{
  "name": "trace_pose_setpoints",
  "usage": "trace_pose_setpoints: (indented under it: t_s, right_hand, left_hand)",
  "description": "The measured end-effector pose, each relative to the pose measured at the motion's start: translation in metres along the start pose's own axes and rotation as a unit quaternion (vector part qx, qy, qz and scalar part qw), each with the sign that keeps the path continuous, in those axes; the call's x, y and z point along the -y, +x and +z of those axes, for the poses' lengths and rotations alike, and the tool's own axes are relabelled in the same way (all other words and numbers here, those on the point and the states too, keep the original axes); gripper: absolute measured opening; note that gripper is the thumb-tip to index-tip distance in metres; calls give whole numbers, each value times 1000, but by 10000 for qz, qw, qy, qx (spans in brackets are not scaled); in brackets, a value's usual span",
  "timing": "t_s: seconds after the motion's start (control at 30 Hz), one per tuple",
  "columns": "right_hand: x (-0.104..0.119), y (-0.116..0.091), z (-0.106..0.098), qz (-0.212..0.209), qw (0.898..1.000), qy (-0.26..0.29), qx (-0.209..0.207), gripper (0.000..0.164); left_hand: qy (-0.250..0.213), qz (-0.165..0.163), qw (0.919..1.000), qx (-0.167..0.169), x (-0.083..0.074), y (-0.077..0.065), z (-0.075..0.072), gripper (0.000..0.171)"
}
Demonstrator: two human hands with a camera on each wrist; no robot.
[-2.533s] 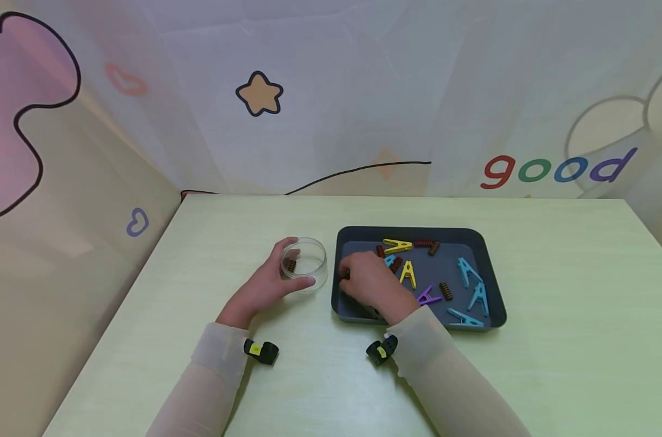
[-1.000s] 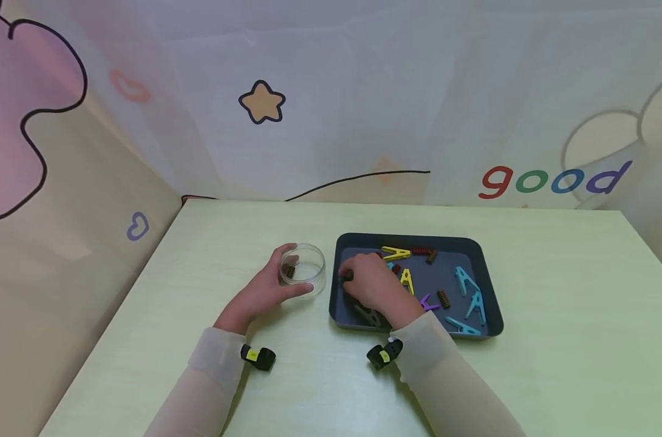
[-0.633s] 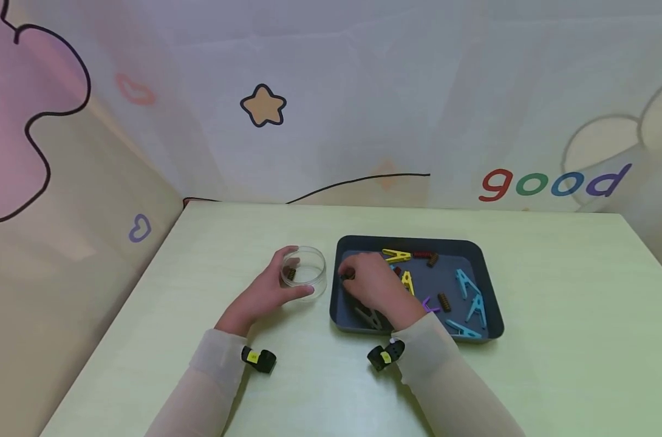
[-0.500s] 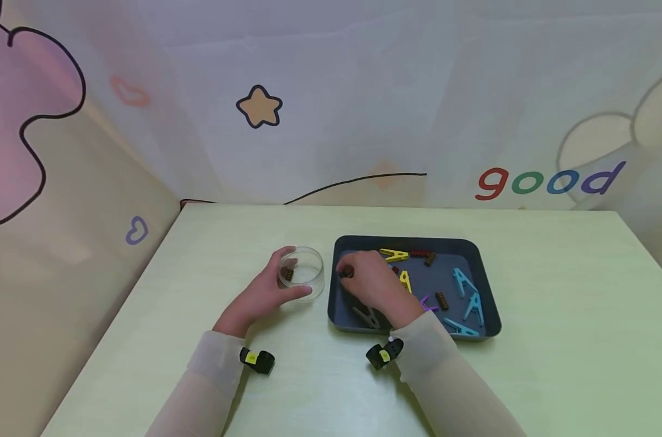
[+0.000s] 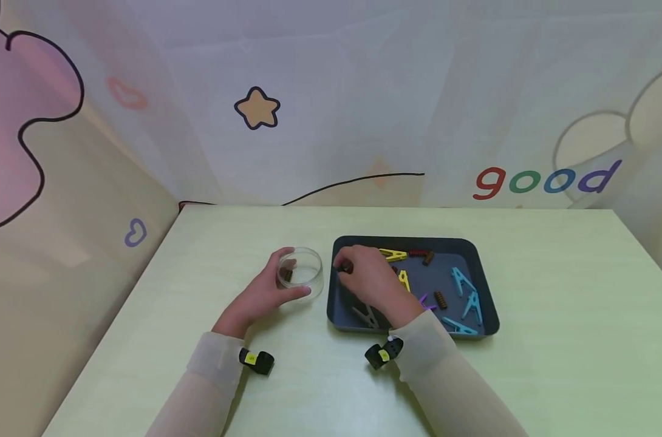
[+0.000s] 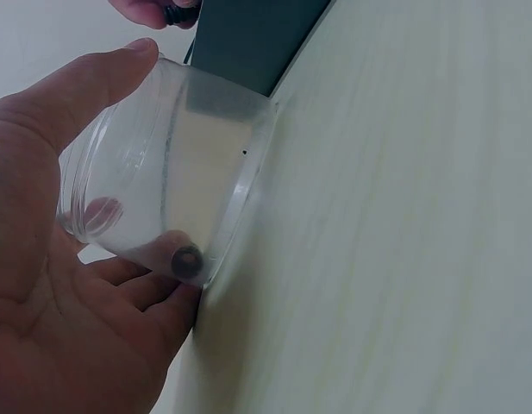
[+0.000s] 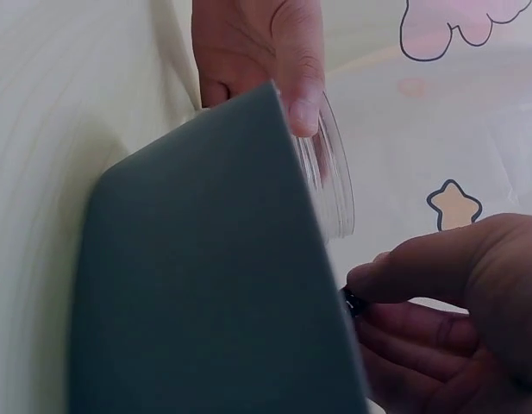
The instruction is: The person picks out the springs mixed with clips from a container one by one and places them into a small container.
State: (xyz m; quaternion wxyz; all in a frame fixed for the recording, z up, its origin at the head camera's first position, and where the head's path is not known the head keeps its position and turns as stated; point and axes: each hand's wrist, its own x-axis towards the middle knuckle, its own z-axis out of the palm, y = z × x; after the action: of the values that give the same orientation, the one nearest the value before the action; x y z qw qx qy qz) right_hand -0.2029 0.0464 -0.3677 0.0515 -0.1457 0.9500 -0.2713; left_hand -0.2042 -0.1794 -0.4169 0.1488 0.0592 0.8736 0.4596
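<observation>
In the head view my left hand (image 5: 260, 297) grips a clear round jar (image 5: 313, 290) on the table, thumb on the near side and fingers around the far side. One small coil spring (image 5: 288, 275) lies inside it, dark and ring-like in the left wrist view. Over the left part of the dark tray (image 5: 446, 276), my right hand (image 5: 371, 279) pinches a dark coil spring (image 5: 346, 267) between thumb and fingers. In the right wrist view this spring (image 7: 355, 302) shows only as a dark bit beside the tray wall (image 7: 205, 259).
The tray holds yellow clothespins (image 5: 395, 255), several blue ones (image 5: 472, 306), a purple one (image 5: 426, 303) and a grey one (image 5: 368, 317). A red spring (image 5: 418, 253) and brown springs (image 5: 440, 300) lie among them. The jar stands just left of the tray.
My right hand has risen slightly from the tray floor with the spring pinched in it, uncovering more of the grey clothespin. My left hand keeps its grip on the jar.
</observation>
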Motion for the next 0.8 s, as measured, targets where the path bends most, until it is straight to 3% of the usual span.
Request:
trace_pose_setpoints:
  t_s: [0.07,0.17,0.3,0.4,0.8]
  right_hand:
    - [1,0,0,-17,10000,10,-36,16]
    - [1,-1,0,-75,9999,25,-114,16]
    - [2,-2,0,-116,9997,46,-220,15]
    - [2,-3,0,-137,9994,43,-313,15]
    - [7,-5,-2,-394,9962,199,-752,14]
  left_hand:
    - [19,69,10000,-6,1,-1,0,88]
    - [-2,77,10000,60,-10,-7,-2,87]
    - [-15,64,9999,94,-8,-7,-2,89]
    - [16,125,9999,30,5,-1,0,91]
    - [43,91,9999,-22,3,0,2,88]
